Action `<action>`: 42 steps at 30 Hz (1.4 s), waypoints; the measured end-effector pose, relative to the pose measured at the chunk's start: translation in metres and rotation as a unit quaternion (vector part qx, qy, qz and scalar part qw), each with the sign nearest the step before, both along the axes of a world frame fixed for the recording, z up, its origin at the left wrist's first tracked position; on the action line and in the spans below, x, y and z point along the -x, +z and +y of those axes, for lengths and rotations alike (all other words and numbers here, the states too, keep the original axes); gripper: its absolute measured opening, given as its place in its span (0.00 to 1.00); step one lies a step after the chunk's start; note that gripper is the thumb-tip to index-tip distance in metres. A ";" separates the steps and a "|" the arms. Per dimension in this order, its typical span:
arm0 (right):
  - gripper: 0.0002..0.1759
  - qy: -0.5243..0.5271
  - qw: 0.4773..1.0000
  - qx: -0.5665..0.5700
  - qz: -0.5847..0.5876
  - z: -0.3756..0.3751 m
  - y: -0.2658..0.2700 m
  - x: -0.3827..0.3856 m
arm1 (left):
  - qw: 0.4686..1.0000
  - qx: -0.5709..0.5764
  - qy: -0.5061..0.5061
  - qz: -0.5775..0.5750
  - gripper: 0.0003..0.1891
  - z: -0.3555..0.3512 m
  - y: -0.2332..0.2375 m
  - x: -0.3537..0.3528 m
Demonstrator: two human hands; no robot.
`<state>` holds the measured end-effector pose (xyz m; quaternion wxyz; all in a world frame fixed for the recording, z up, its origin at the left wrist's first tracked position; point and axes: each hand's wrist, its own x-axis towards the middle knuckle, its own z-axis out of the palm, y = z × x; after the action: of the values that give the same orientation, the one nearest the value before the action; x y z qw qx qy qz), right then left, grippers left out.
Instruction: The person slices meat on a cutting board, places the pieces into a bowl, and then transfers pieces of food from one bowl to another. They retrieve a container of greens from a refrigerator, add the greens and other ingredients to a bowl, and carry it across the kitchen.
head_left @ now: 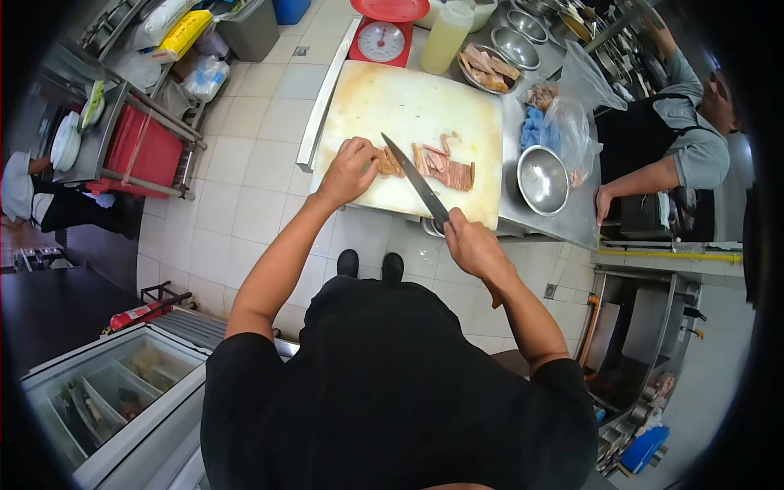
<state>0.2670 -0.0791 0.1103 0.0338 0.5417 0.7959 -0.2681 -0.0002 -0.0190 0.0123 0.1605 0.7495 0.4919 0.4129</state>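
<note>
On a white cutting board (408, 106), my left hand (349, 170) presses down on a piece of meat (389, 163). In my right hand (469, 241) is a long knife (415, 181), gripped by the handle, its blade angled up-left with the tip beside the meat under my left fingers. A row of cut meat slices (445, 167) lies just right of the blade.
A steel bowl of meat strips (488, 69), an empty steel bowl (542, 180), a red scale (381, 37), a pale jug (447, 34) and plastic bags (563, 122) surround the board. Another person (678, 147) stands at the right. Red cart (139, 151) at left, freezer (114, 392) below.
</note>
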 end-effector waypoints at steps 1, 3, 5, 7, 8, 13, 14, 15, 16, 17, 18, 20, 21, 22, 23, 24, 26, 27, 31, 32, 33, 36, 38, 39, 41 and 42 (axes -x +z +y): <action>0.12 0.001 1.000 0.000 -0.003 0.000 0.000 0.003 | 1.000 0.000 0.001 -0.003 0.07 0.002 0.000 -0.002; 0.10 0.020 0.999 0.012 -0.039 0.000 0.000 0.008 | 1.000 0.007 -0.006 0.009 0.06 0.004 -0.001 -0.006; 0.09 0.025 0.999 0.015 -0.044 -0.003 -0.010 0.010 | 1.000 0.005 -0.008 0.007 0.06 0.008 -0.003 -0.008; 0.08 0.031 0.998 0.019 -0.050 -0.005 -0.010 0.013 | 1.000 0.004 -0.008 0.007 0.06 0.010 -0.004 -0.011; 0.08 0.034 0.998 0.021 -0.045 -0.005 -0.005 0.015 | 1.000 0.001 -0.010 0.009 0.06 0.011 -0.004 -0.011; 0.07 0.033 0.997 0.048 -0.054 0.001 -0.008 0.029 | 1.000 0.001 -0.023 0.000 0.06 0.013 -0.004 -0.009; 0.07 0.032 0.998 0.032 -0.036 0.002 -0.024 0.033 | 1.000 -0.001 -0.029 0.002 0.06 0.014 -0.002 -0.008; 0.07 0.031 0.999 0.015 -0.018 0.002 -0.035 0.035 | 0.999 -0.004 -0.036 0.005 0.07 0.014 -0.002 -0.008; 0.07 0.031 0.999 0.012 -0.017 0.003 -0.041 0.036 | 0.999 -0.007 -0.036 0.005 0.07 0.015 -0.003 -0.007; 0.07 0.014 1.000 0.016 -0.018 0.004 -0.044 0.036 | 1.000 0.000 -0.030 -0.001 0.08 0.015 -0.005 -0.007; 0.07 -0.004 1.000 0.021 -0.016 0.003 -0.047 0.037 | 1.000 0.007 -0.025 -0.005 0.09 0.013 -0.005 -0.005; 0.08 -0.035 0.999 0.035 -0.002 0.006 -0.045 0.030 | 0.999 0.009 -0.035 0.004 0.09 0.011 -0.005 -0.001; 0.09 -0.040 0.997 0.066 0.027 0.007 -0.038 0.025 | 0.999 0.011 -0.040 0.007 0.10 0.010 -0.003 0.001; 0.11 -0.044 0.993 0.097 0.055 0.008 -0.034 0.020 | 0.999 0.009 -0.040 0.009 0.10 0.009 -0.001 0.004; 0.11 -0.043 0.993 0.097 0.057 0.006 -0.037 0.014 | 0.998 0.025 -0.051 0.019 0.10 0.007 0.001 0.009; 0.12 -0.035 0.995 0.064 0.068 0.004 -0.040 0.010 | 0.997 0.042 -0.062 0.030 0.11 0.005 0.003 0.013; 0.12 -0.025 0.996 0.033 0.083 -0.001 -0.043 0.008 | 0.996 0.058 -0.059 0.015 0.10 -0.001 0.006 0.017; 0.13 -0.017 0.997 0.041 0.064 -0.002 -0.033 0.010 | 0.996 0.073 -0.056 -0.002 0.10 -0.004 0.007 0.019; 0.13 0.021 0.998 0.041 0.047 -0.011 -0.014 0.012 | 0.996 0.069 -0.027 -0.040 0.09 -0.012 0.004 0.016; 0.13 0.024 0.998 0.042 0.047 -0.011 -0.012 0.012 | 0.998 0.043 -0.024 -0.042 0.08 -0.012 0.003 0.016; 0.13 0.030 0.998 0.041 0.049 -0.012 -0.011 0.011 | 0.999 0.016 -0.021 -0.045 0.08 -0.012 0.001 0.015; 0.12 0.038 0.997 0.042 0.045 -0.010 -0.006 0.010 | 0.997 0.023 -0.008 -0.068 0.08 -0.010 -0.002 0.011; 0.12 0.040 0.997 0.044 0.039 -0.007 -0.002 0.009 | 0.996 0.037 0.002 -0.081 0.07 -0.009 -0.002 0.007; 0.12 0.042 0.997 0.045 0.039 -0.006 0.000 0.008 | 0.994 0.053 0.010 -0.094 0.06 -0.010 -0.003 0.006; 0.12 0.044 0.997 0.047 0.036 -0.003 0.003 0.006 | 0.996 0.043 0.005 -0.082 0.06 -0.006 -0.005 0.007; 0.12 0.034 0.998 0.055 0.020 -0.001 0.004 0.006 | 0.997 0.034 -0.003 -0.067 0.05 -0.005 -0.005 0.007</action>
<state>0.2611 -0.0797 0.1140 0.0568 0.5061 0.7984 -0.3213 -0.0074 -0.0237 0.0070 0.2197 0.7155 0.4917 0.4451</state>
